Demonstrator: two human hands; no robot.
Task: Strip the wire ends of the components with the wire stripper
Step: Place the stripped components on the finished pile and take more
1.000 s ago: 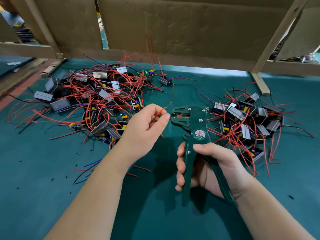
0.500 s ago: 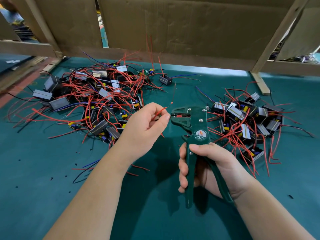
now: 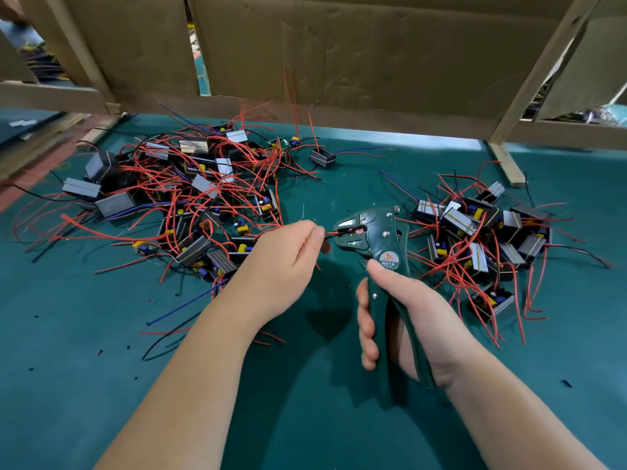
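My right hand [image 3: 403, 320] grips the handles of a dark green wire stripper [image 3: 376, 242], held upright with its jaws pointing left. My left hand [image 3: 285, 262] pinches a thin red wire [image 3: 330, 234] between thumb and forefinger, and the wire's end lies inside the stripper's jaws. The handles are squeezed close together. The component that this wire belongs to is hidden under my left hand.
A large pile of small black components with red, blue and black leads [image 3: 190, 198] lies to the left on the green mat [image 3: 305, 418]. A smaller pile [image 3: 481, 239] lies to the right. Cardboard panels on a wooden frame [image 3: 339, 62] wall off the back.
The red wire's end, held just left of the jaws before, now sits in them. My right hand has squeezed the stripper's handles closer together.
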